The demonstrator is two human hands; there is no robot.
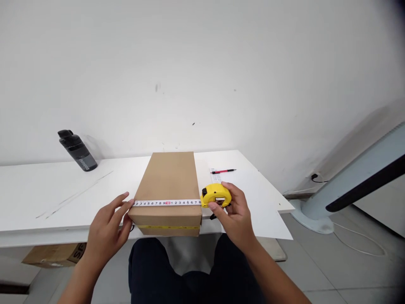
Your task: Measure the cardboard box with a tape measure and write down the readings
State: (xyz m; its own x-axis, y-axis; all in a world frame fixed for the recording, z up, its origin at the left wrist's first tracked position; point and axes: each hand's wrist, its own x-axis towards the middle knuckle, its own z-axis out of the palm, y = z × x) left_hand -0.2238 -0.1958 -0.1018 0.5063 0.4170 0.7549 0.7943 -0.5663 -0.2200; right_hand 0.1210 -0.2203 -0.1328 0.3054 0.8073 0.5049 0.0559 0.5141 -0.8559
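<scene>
A brown cardboard box [172, 177] lies on the white table, its near end at the front edge. Across its top, close to that end, runs the white blade of a tape measure [217, 195] with a yellow case. My right hand [236, 213] grips the case beside the box's right edge. At the left edge, my left hand [109, 226] pinches the blade's end against the box corner. The numbers on the blade face me, with a red 10 near the middle. A yellow strip crosses the box's near face.
A dark water bottle [79, 151] stands at the table's back left. Right of the box, a red and black pen [223, 171] lies on white paper [262, 211] that overhangs the front edge. Another carton [53, 256] sits below the table. A pale tower-shaped appliance [354, 181] stands on the right.
</scene>
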